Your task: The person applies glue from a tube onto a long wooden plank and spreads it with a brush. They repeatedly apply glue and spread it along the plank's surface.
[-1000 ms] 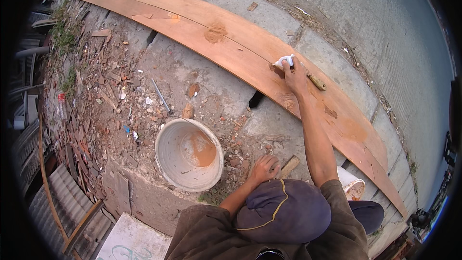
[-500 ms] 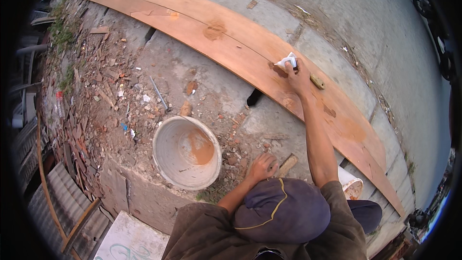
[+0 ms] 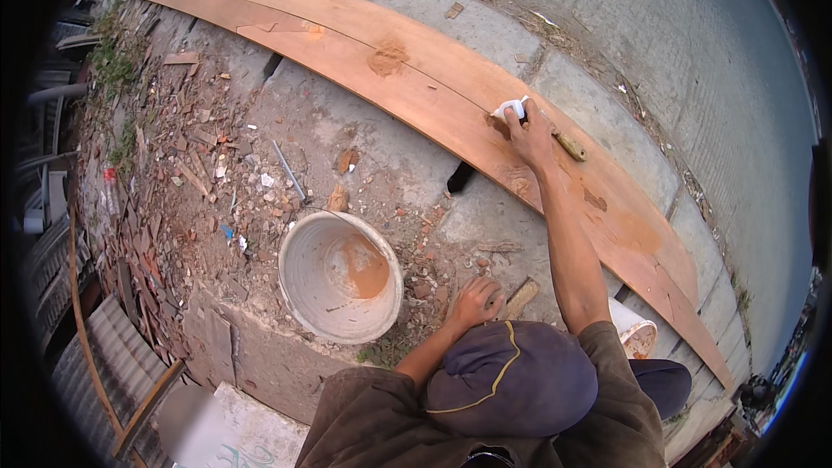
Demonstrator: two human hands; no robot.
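My right hand [image 3: 530, 132] is closed around a small white squeeze bottle [image 3: 510, 110], tilted low over a long reddish-brown plywood board [image 3: 347, 30]. A dark wet-looking patch [image 3: 497, 126] lies on the board just under the bottle. Right beside that hand, a tool with a wooden handle [image 3: 570, 146] rests on the board; its other end is hidden. My left hand [image 3: 477, 300] stays low near my body, fingers curled in. What it holds, if anything, I cannot make out.
Reddish powder [image 3: 387, 55] is heaped on the board, and more powder [image 3: 637, 232] lies nearer its right end. A large whitish bucket [image 3: 299, 295] with powder inside stands left of my left hand. A white container [image 3: 631, 329] sits by my right side. Rubble [image 3: 199, 156] covers the ground at left.
My right hand has shifted slightly left with the bottle, which now shows less from behind the fingers. My left hand stays in place. A motorbike at the right edge has gone from view.
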